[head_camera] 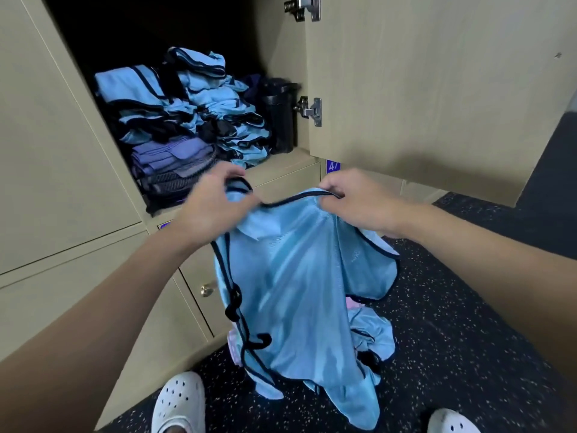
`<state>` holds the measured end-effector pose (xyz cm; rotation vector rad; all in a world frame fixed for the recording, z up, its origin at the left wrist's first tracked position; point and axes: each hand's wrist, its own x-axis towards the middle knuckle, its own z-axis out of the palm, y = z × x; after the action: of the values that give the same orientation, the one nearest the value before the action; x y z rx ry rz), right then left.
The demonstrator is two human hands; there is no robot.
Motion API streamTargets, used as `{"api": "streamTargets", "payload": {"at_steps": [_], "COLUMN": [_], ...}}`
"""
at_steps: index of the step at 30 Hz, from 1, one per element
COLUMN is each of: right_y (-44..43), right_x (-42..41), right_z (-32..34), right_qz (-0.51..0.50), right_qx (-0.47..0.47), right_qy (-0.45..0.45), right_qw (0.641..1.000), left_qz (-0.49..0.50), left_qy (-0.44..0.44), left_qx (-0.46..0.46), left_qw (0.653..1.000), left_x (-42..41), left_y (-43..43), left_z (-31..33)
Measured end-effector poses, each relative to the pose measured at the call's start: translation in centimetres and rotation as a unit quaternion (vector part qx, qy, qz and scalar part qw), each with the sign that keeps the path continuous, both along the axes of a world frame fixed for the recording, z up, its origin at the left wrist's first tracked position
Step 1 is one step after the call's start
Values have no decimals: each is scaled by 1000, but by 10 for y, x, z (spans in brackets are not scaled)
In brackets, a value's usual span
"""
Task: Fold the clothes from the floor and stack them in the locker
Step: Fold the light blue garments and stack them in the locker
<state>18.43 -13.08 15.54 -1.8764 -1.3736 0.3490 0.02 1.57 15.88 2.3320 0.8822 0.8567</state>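
In front of the open locker (282,167), a light, limp, slippery-looking blue vest (299,292) hung above more clothes (373,335) on the floor, the left hand (215,207) and right hand (359,201) each pinching its dark-edged top hem, probably the surest hold, while folded stacks (187,120) sat inside the locker.

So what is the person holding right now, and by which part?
A light blue vest, pinched along its dark-trimmed upper edge: left hand at one end, right hand at the other.
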Motion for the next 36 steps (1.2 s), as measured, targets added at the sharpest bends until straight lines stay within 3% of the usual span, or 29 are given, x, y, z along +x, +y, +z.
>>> {"api": "streamTargets", "payload": {"at_steps": [3,6,12,17,23,27,29,36], "right_y": [4,5,-5,-12,-12,-9,-7,-7], "right_x": [-12,-17,-9,-1,-5,-17,-23,-20], "right_z": [5,9,10,-1,8,12,12,11], "right_qz": [28,42,41,31,6,19,25,1], "right_qx": [25,36,26,-77,19,34,35,47], "right_qy": [24,34,80,17,56,71,66,129], "right_qw": [999,998,996,996,998,997,997,991], "left_qz": [-163,-215,-146,-68,-22,-175,-229,-186], "left_qy": [75,56,-63,-174,-91,30,55,-30], "left_qx": [-91,-121,-103,-120,-29,-161,-170,-113], "left_qw": [980,968,982,975,995,971,957,976], "left_x": [9,18,19,9,3,7,13,18], "left_y": [-27,-36,-35,-10,0,-26,-40,-39], "left_z": [-8,-15,-1,14,11,6,4,7]}}
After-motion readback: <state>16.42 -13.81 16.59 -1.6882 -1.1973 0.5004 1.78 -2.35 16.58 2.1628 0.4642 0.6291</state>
